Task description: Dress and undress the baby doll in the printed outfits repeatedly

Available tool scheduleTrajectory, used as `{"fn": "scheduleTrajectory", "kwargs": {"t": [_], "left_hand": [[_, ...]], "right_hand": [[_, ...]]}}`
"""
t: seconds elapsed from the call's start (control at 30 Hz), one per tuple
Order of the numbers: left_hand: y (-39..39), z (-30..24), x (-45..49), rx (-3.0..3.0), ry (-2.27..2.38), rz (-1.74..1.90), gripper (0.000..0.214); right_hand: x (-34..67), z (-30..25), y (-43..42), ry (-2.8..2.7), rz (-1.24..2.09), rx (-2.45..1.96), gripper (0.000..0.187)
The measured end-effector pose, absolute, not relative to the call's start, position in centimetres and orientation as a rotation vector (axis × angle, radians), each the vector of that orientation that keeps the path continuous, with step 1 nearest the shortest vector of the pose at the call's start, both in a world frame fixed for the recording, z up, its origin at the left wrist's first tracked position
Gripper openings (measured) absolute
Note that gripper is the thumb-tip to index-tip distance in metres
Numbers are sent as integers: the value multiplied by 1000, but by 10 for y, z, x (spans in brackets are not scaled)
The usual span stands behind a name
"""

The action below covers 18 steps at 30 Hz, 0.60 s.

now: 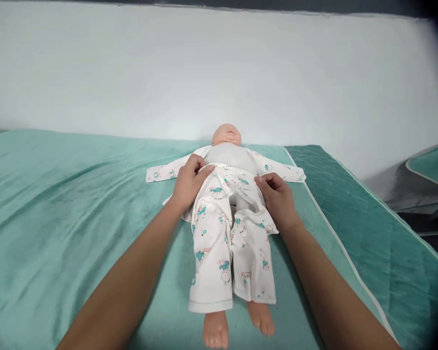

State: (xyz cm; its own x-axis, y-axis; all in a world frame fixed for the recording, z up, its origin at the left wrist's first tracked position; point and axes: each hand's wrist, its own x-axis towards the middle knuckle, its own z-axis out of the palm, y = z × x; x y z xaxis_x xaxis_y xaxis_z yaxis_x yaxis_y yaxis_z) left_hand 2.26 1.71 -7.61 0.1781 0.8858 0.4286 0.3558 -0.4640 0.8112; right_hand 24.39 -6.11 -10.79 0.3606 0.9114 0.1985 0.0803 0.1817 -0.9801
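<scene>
A baby doll (226,134) lies on its back, feet toward me, its bare feet showing below the trouser hems. White printed baby trousers (211,243) cover its legs up to the waist. A matching long-sleeved baby top (282,171) lies under and around the doll, sleeves spread to both sides, with the grey torso bare at the front. At the left of the waistband, my left hand (191,181) pinches the trousers between thumb and fingers. My right hand (277,199) grips the trousers at the right hip, fingers curled and partly hidden behind the cloth.
Beneath the doll is a light green cloth (95,233), wrinkled on the left. A darker green quilted pad (379,233) extends along the right. Behind the doll's head rises a white wall (219,68). Another green piece of fabric (432,165) stands at the far right edge.
</scene>
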Motion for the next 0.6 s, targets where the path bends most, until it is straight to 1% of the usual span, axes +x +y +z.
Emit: {"fn": "scheduleTrajectory", "kwargs": {"t": [0.13,0.23,0.37,0.6], "left_hand": [[10,-80,20,1932,1265,1242,22],[8,-83,19,1899,1298,1238,25],[8,-86,14,1815,1236,1183,29],[5,-82,9,1731,1178,1115,35]], "right_hand": [[243,-105,-54,-1008,612,-1349,27],[243,-103,-51,-1086,586,-1411,31],[250,-103,-55,-1197,684,-1407,41],[254,-105,-63,-1084,968,-1210,33]]}}
